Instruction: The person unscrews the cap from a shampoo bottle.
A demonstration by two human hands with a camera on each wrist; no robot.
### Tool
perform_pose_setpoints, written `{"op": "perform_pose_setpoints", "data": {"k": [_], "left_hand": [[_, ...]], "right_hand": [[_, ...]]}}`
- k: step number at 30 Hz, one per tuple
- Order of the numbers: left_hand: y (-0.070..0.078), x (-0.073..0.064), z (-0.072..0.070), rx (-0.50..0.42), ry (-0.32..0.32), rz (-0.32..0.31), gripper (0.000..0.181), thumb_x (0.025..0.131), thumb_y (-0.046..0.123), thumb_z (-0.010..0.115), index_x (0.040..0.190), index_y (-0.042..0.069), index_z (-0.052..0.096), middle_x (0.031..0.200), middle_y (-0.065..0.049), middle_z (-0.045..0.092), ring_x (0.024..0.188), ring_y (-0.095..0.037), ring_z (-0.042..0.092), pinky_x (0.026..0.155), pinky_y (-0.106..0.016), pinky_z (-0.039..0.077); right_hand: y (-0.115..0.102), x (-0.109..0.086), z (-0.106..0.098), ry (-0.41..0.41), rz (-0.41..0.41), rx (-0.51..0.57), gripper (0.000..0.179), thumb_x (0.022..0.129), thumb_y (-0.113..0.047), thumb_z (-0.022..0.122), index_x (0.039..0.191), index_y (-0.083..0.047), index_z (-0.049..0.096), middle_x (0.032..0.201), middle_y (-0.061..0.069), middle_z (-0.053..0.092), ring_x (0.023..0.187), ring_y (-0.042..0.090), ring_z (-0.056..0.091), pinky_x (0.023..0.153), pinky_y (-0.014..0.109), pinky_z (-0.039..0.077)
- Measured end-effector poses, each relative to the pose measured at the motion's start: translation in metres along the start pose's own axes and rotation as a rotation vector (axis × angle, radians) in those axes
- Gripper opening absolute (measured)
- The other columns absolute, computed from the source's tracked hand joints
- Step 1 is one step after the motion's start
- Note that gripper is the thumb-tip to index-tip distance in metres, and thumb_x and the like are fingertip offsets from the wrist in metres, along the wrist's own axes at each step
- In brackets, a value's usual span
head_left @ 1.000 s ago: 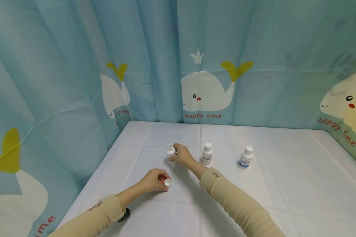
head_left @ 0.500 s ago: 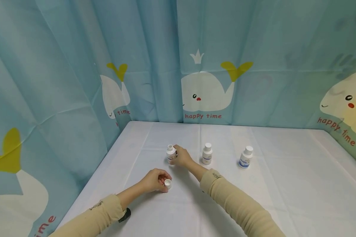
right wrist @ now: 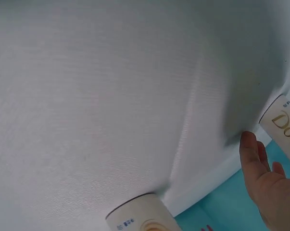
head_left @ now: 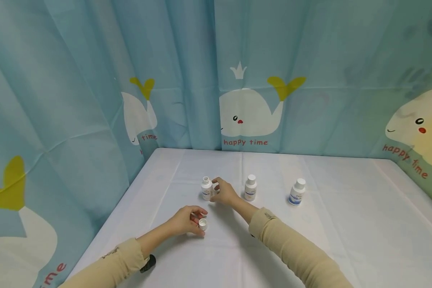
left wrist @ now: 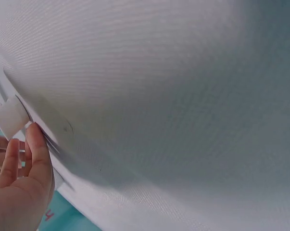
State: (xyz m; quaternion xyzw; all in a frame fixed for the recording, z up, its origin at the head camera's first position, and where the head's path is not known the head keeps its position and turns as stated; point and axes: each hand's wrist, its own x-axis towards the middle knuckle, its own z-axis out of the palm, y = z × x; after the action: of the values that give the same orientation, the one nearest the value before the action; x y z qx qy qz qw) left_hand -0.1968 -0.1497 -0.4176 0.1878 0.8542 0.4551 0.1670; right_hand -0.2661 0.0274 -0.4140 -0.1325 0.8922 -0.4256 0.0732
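Observation:
In the head view an uncapped white bottle (head_left: 207,189) stands upright at left of centre on the white tabletop. My right hand (head_left: 225,193) is just to its right, fingers spread and apart from its side; the right wrist view shows that gap beside the bottle's Dove label (right wrist: 286,127). Nearer the front, a small white cap (head_left: 203,224) rests on the cloth, its hollow side up. Around it, without gripping, my left hand (head_left: 187,221) holds its thumb and fingers apart. From the left wrist, the same cap (left wrist: 11,117) shows just beyond the fingertips.
Two capped white bottles stand to the right: a middle bottle (head_left: 251,188) close by the right hand and a far bottle (head_left: 297,193). A dark object (head_left: 148,264) shows under the left cuff. Blue curtains (head_left: 187,72) with whale prints rise behind the table's edges.
The right hand has let go of the uncapped bottle and drawn slightly right. The left fingers have spread and released the cap, which stays in place.

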Motion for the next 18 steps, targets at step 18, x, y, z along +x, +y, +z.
{"op": "perform_pose_setpoints", "data": {"k": [18], "left_hand": [[0.002, -0.003, 0.0, 0.119, 0.018, -0.016, 0.041, 0.077, 0.02, 0.078, 0.109, -0.001, 0.064, 0.093, -0.007, 0.063, 0.075, -0.009, 0.057, 0.063, -0.019, 0.048]], "right_hand": [[0.006, -0.027, -0.008, -0.027, -0.004, -0.004, 0.054, 0.074, -0.001, 0.076, 0.122, 0.001, 0.052, 0.112, 0.023, 0.062, 0.097, 0.035, 0.064, 0.082, 0.04, 0.055]]}}
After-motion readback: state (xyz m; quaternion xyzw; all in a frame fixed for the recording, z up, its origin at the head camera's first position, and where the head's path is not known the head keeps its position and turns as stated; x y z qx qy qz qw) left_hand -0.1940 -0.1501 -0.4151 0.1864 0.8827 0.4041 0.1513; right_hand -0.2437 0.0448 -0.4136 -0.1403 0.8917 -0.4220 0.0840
